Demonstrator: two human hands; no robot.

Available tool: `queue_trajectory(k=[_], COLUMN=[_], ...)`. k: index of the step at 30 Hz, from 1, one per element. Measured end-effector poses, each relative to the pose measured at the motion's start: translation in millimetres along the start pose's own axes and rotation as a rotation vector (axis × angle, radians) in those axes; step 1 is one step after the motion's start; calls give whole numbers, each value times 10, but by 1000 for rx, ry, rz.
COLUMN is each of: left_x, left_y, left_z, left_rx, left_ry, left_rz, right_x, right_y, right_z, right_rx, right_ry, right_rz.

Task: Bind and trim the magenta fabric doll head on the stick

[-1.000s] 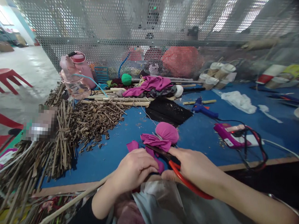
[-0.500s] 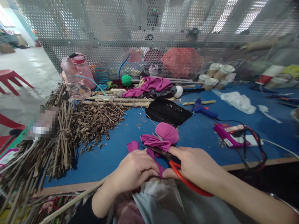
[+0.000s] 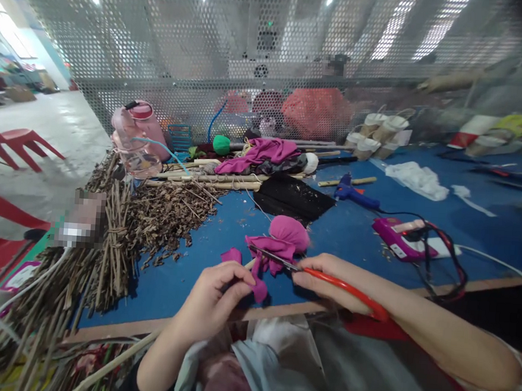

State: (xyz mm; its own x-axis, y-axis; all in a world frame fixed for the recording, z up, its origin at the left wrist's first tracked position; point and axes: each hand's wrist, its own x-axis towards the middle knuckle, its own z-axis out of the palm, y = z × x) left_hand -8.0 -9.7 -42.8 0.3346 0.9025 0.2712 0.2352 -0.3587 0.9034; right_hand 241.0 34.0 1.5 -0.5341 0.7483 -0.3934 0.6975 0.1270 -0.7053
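The magenta ball point(image 3: 289, 233) is over the near part of the blue table point(image 3: 216, 237), its gathered folds point(image 3: 272, 245) at the blades of the scissors point(image 3: 348, 286). The left hand point(image 3: 213, 293) pinches a magenta strip point(image 3: 260, 291) between thumb and fingers; the right hand point(image 3: 331, 272) is curled around the scissors. Beyond are a glue gun point(image 3: 357, 194) and a purple box point(image 3: 386, 233), its white label point(image 3: 399, 251) too small to read.

You have matt magenta cloth point(image 3: 290, 233) and glossy, plastic-looking scissor handles point(image 3: 347, 288). From that cloth, the twelve-o'clock screen point(image 3: 182, 41) is metal, the nine-o'clock stalks point(image 3: 116, 236) rough.
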Motion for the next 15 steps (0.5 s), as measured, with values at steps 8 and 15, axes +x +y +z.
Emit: queue_trajectory(k=[8,15], left_x=[208,239], left_y=[34,-127], left_z=[181,268], left_rx=[588,644], left_ry=[155,159], left_rz=[-212,-168], right_x=[61,110], right_y=[-53,0], right_z=[70,57], right_rx=[24,-71], right_ry=[6,13], right_rz=[-51,-61])
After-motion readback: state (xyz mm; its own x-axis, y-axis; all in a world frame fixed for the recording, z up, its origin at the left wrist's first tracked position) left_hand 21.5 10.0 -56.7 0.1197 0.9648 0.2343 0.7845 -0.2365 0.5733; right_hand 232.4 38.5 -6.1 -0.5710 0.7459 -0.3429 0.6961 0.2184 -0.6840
